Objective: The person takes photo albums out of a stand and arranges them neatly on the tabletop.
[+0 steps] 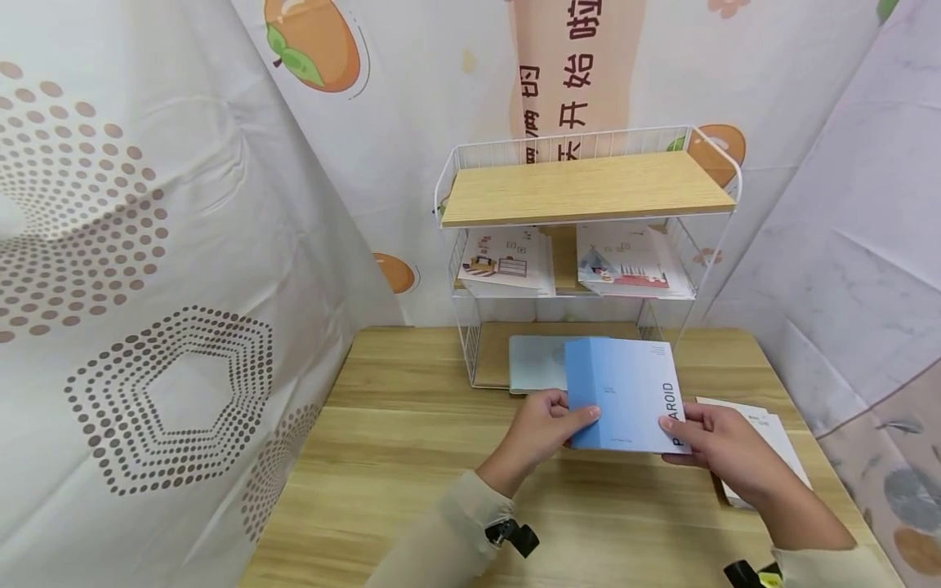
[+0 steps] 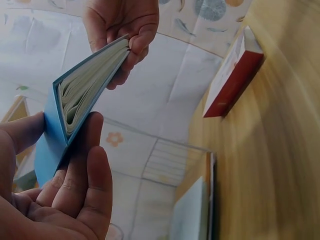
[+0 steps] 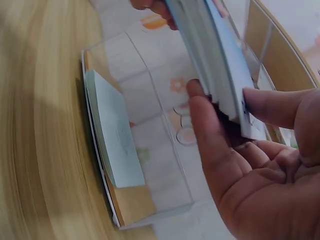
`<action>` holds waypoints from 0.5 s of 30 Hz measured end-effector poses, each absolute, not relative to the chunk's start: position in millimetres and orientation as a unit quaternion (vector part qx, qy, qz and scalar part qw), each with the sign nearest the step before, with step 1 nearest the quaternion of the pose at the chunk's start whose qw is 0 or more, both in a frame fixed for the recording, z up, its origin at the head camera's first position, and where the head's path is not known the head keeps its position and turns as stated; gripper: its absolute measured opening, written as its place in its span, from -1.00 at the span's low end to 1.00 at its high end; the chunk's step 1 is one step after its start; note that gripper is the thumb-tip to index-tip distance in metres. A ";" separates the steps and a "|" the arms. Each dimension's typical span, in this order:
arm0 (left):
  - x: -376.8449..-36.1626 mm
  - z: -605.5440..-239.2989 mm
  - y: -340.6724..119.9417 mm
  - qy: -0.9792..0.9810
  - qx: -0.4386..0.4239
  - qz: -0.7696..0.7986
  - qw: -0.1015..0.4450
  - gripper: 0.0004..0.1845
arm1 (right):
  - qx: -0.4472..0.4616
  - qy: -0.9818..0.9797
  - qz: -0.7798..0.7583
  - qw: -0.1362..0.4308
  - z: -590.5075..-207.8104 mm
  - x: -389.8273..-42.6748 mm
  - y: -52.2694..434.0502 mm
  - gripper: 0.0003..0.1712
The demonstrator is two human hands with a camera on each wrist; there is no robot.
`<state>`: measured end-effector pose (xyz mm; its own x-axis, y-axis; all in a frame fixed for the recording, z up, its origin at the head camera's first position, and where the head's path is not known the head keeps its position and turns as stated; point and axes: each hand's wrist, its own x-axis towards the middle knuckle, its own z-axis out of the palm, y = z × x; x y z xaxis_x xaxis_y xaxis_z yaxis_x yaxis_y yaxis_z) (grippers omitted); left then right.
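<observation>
Both hands hold a blue book up over the table, its cover marked with dark lettering down the right side. My left hand pinches the darker blue side, thumb on the cover and fingers beneath. At the opposite side, my right hand grips the book near the lettering, thumb on top. In the left wrist view the page edges of the book show between its covers. Behind the book, a pale blue-green book lies on the bottom board of a white wire rack, partly hidden.
The rack's wooden top board overhangs two piles of printed booklets, a left pile and a right pile, on its middle tier. White-covered books lie on the table beside my right hand. Patterned cloth hangs around the table.
</observation>
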<state>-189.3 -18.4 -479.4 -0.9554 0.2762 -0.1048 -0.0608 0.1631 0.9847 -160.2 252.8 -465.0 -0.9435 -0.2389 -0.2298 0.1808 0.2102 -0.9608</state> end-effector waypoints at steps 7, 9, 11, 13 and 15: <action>-185.3 -497.5 -2.6 0.757 0.047 0.638 0.133 -0.68 | -0.001 0.769 -0.621 0.152 -483.9 -152.7 261.6 -0.29; -184.7 -501.9 1.0 0.753 0.042 0.642 0.137 -0.70 | 0.013 0.772 -0.618 0.149 -490.0 -150.3 263.7 -0.27; -184.0 -506.4 4.0 0.751 0.039 0.643 0.142 -0.72 | 0.035 0.772 -0.618 0.145 -496.8 -148.4 265.6 -0.24; -182.6 -510.6 5.8 0.753 0.035 0.641 0.148 -0.73 | 0.057 0.770 -0.620 0.141 -504.5 -146.5 267.1 -0.23; -181.5 -515.9 7.5 0.756 0.034 0.636 0.152 -0.73 | 0.076 0.767 -0.624 0.133 -512.4 -144.6 268.0 -0.23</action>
